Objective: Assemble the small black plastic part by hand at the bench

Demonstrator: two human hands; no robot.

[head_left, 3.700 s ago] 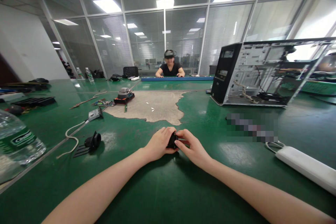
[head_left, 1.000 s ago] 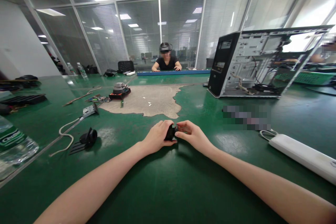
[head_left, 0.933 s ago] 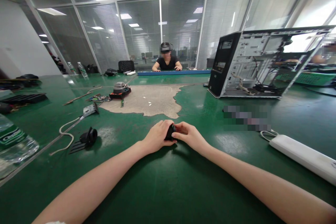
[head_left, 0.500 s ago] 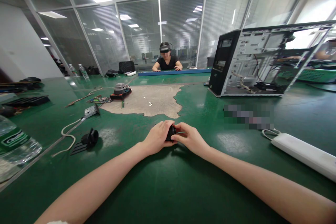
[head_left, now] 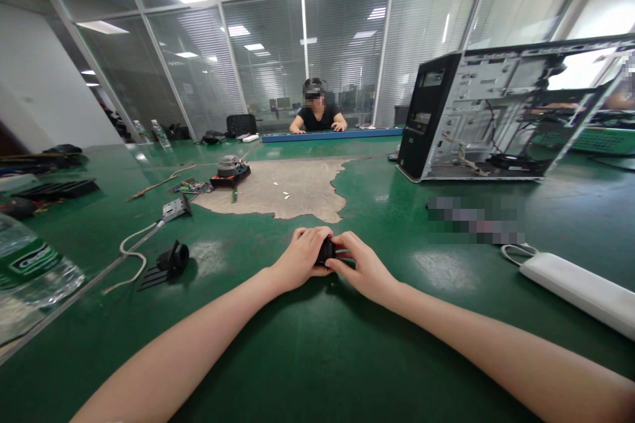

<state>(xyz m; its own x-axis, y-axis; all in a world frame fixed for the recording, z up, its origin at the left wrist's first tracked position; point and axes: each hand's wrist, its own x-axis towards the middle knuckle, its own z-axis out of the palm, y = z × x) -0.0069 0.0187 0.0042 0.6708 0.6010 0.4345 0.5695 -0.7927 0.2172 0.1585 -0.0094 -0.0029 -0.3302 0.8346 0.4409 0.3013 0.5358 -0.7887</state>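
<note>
A small black object (head_left: 326,252), with a smooth, rounded side showing, is between my two hands just above the green table. Its kind cannot be made out, since my fingers cover most of it. My left hand (head_left: 303,254) wraps around it from the left, fingers over the top. From the right, my right hand (head_left: 361,266) pinches its side with thumb and fingertips. Off to the left lies a black plastic part (head_left: 171,260) with a round piece and a slatted piece.
An open computer case (head_left: 436,119) stands at the right, with a white power strip (head_left: 575,284) nearer me. A water bottle (head_left: 34,264) is at the left. Beyond my hands lie a bare patch (head_left: 282,188) and a fan cooler (head_left: 231,170). Another person (head_left: 317,115) sits across the table.
The view has shifted slightly. My right thumb and fingers have moved a little around the black object's side, while my left hand keeps its grip.
</note>
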